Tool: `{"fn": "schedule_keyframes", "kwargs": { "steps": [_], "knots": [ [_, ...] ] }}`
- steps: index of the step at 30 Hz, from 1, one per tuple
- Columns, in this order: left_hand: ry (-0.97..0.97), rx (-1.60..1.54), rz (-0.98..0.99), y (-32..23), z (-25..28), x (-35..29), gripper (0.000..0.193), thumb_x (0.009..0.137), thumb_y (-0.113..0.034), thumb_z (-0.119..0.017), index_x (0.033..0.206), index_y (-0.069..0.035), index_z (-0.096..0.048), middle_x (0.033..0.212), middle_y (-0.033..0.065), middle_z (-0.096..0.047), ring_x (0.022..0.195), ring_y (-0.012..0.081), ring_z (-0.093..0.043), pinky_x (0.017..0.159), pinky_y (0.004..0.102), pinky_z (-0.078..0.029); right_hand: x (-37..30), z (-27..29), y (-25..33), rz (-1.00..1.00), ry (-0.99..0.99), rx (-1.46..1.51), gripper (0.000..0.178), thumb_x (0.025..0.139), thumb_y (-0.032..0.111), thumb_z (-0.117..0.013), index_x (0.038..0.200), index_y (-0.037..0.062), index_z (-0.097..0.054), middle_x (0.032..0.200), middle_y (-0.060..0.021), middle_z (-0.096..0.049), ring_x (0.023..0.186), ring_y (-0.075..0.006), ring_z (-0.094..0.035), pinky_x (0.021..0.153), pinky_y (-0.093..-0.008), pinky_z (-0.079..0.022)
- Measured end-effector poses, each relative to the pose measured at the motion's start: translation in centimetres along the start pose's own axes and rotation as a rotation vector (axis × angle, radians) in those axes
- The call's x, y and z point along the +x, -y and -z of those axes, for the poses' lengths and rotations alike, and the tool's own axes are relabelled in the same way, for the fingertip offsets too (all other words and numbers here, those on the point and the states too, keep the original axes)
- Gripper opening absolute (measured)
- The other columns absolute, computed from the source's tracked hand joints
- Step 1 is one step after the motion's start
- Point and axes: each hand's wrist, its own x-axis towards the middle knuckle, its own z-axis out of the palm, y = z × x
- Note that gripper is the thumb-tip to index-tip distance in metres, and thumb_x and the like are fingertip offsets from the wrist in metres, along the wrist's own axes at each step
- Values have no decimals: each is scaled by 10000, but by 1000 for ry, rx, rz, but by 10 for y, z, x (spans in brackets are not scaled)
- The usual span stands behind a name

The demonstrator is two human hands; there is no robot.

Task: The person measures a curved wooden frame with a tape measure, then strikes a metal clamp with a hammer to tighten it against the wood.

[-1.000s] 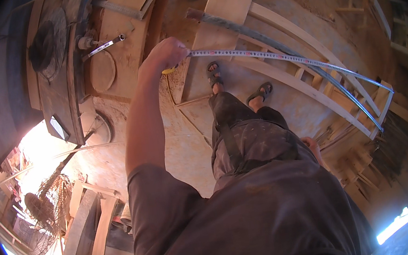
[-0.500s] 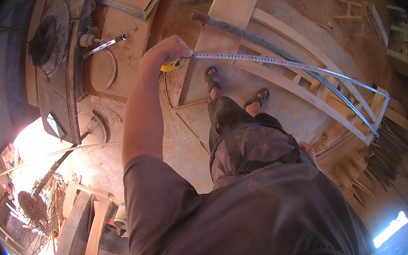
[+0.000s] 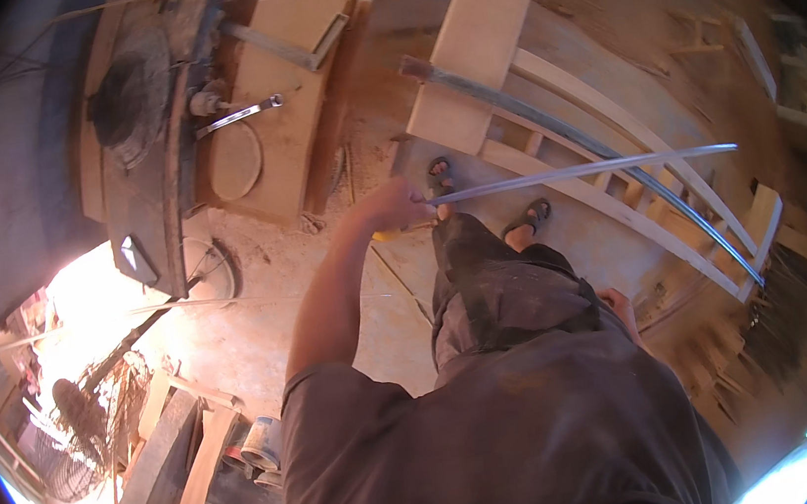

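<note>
My left hand (image 3: 398, 205) is closed around a tape measure, stretched out in front of my body. Part of its yellow case (image 3: 385, 236) peeks out below the fingers. From the hand, the long tape blade (image 3: 584, 172) runs out to the right, blurred, its far end up in the air. Beneath it lies a curved wooden frame (image 3: 644, 135) with rungs, and a grey metal pipe (image 3: 547, 116) slants across that frame. My right hand (image 3: 619, 307) hangs low beside my right hip, partly hidden by my shirt; its fingers are not clear.
A wide wooden board (image 3: 478, 34) lies under the pipe's upper end. On the left stand a wooden panel (image 3: 278, 107) with a chrome tool (image 3: 239, 116) on it, and a dark machine (image 3: 133, 104). Curved timbers (image 3: 191, 485) and cans (image 3: 261, 442) sit at the lower left.
The tape's far end has come away from the wooden frame's end and swung upward. My left hand has moved nearer my body, to the right. The view has shifted slightly.
</note>
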Motion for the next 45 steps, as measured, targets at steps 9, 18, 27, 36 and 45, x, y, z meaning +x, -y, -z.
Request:
{"fn": "schedule_keyframes", "kwargs": {
  "steps": [9,18,27,36,45],
  "knots": [
    [-366,-225,152,87,43,-47,311,810,-323,-715,785,-12,-705,600,46,-604,569,147,-562,574,333,-458,-1,-13,6,-111,-8,7,239,849,174,-660,1011,0,-681,889,-129,-711,833,-179,-666,743,-340,-518],
    [-1100,1064,201,289,138,-6,410,925,-287,-610,1281,-86,-576,1072,127,-618,1010,275,-597,892,395,-500,-8,5,68,22,-79,-111,249,841,157,-564,1012,20,-682,980,-214,-684,954,-367,-656,848,-424,-510],
    [-1202,503,623,174,77,12,577,824,-181,-621,1346,21,-481,1350,213,-513,1225,389,-506,1023,479,-417,-53,-9,-6,-205,-194,53,255,819,159,-555,1014,94,-707,1010,-165,-703,993,-336,-660,857,-425,-509],
    [-1466,569,166,-43,-66,78,574,809,-119,-620,1341,40,-476,1342,230,-509,1209,410,-504,1031,491,-406,-81,-27,-131,-311,-342,346,258,807,171,-551,989,98,-719,1016,-181,-702,988,-363,-659,846,-446,-509],
    [-888,496,-446,-302,-265,167,572,811,-28,-598,1353,84,-455,1362,271,-453,1289,412,-424,1116,498,-340,-106,-22,-310,-414,-499,611,312,768,223,-590,1012,88,-729,987,-192,-706,934,-344,-675,816,-421,-520]
  ]
}}
